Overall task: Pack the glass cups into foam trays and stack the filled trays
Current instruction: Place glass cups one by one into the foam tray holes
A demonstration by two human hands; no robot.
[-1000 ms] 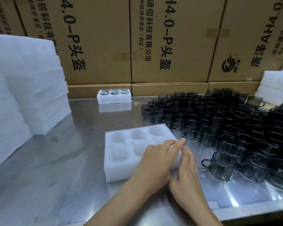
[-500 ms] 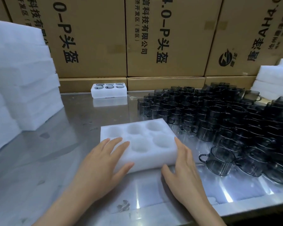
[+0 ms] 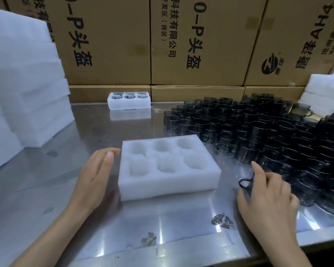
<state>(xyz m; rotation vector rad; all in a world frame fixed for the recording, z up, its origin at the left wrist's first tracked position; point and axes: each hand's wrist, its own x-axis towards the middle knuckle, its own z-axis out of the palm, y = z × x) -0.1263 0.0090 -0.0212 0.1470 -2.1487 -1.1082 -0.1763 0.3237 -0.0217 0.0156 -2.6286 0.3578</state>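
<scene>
Now, left to right
Blank foam stack [image 3: 23, 89]: piled at the table's left edge, well apart from both hands
Left hand [image 3: 94, 176]: fingers straight and together, palm turned toward the short left wall of the empty foam tray [image 3: 168, 178]; just beside that wall, and I cannot tell whether it touches
Empty foam tray: flat on the metal table [image 3: 162, 228], between the two hands; six pockets in two rows of three, none filled; long axis running left to right, skewed a little away from the viewer on the right
Filled tray [image 3: 129, 100]: at the far side of the table, against the cardboard boxes [image 3: 108, 45], six cups seated
Right hand [image 3: 266, 191]: fingers curled over the nearest cup [image 3: 247, 183], whose handle points left toward the tray; whether the grip is closed round the glass is unclear
Glass cups [image 3: 268, 132]: dark, crowded mass filling the right side of the table
Key relation: the pockets lie to the left of the right hand and its cup, the near right pocket closest
Nearer hand: the right for the cups, the left for steadying the tray
Likely step: carrying the first cup leftward into a pocket
</scene>
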